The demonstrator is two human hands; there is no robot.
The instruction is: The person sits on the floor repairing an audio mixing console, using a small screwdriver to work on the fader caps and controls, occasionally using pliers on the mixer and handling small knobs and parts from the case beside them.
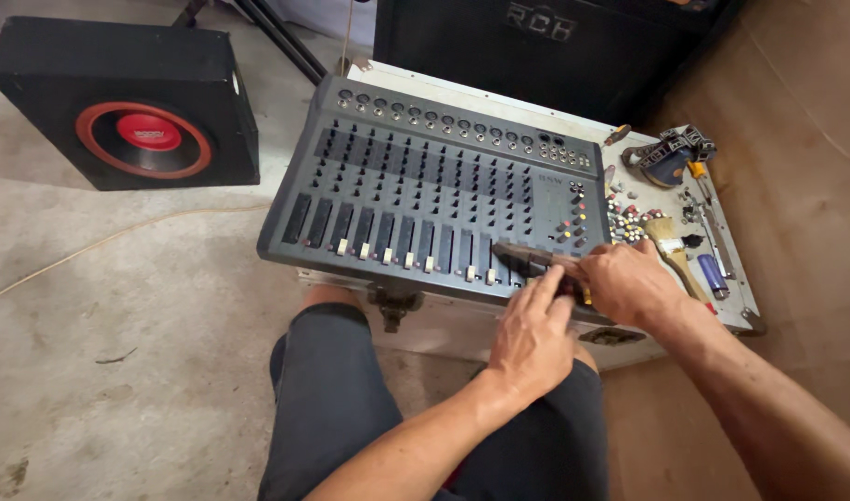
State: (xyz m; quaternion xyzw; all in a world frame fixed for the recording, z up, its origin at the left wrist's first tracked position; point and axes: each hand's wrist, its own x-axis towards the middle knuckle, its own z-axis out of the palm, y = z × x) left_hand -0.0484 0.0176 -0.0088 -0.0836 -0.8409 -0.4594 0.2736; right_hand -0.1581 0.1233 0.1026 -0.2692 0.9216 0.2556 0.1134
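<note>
Gripping pliers [527,260] in the right hand [629,283] while the left hand [529,334] steadies them with loosely curled fingers, the person seems to be pulling fader caps at the front edge of the mixing desk [425,186], which calls for a firm, straight tug.

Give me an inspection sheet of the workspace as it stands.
Surface: pale flat case under the mixer.
Job's things: grey audio mixer; dark flat tool at its front faders.
Clutter: loose knobs, paintbrush, blue lighter, tape dispenser.
Hands: left hand fingers on the tool; right hand grips its handle end.
Cables: thin cord across the floor.
Surroundings: concrete floor, boxed speaker, black cabinet.
</note>
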